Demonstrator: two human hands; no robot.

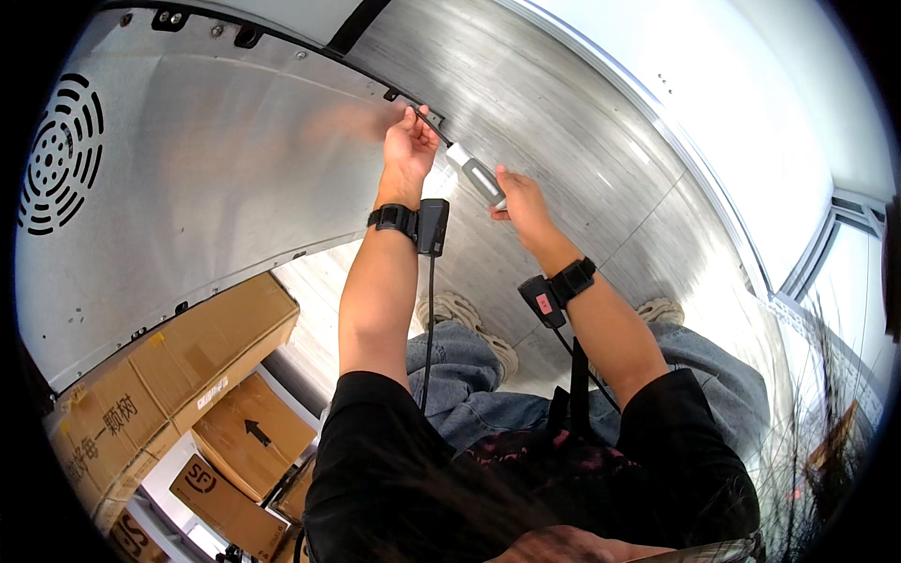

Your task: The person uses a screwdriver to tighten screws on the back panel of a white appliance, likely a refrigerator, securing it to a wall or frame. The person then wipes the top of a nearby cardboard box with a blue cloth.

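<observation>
My right hand (522,202) is closed round the lower end of a screwdriver (481,176) with a grey and white handle. Its dark shaft runs up and left to the corner of a large silver metal panel (253,159). At that corner my left hand (411,143) is closed, fingertips pinched at the shaft near its tip. Whether those fingers also hold a screw is too small to tell. The panel has a round slotted vent (62,155) on its left and small black clips and screws along its edges.
Cardboard boxes (178,347) are stacked at the lower left, below the panel. Grey wood-look floor (544,103) lies beyond and under my hands. A white sliding-door frame (694,150) runs along the right. Cables hang from the black devices on both my wrists.
</observation>
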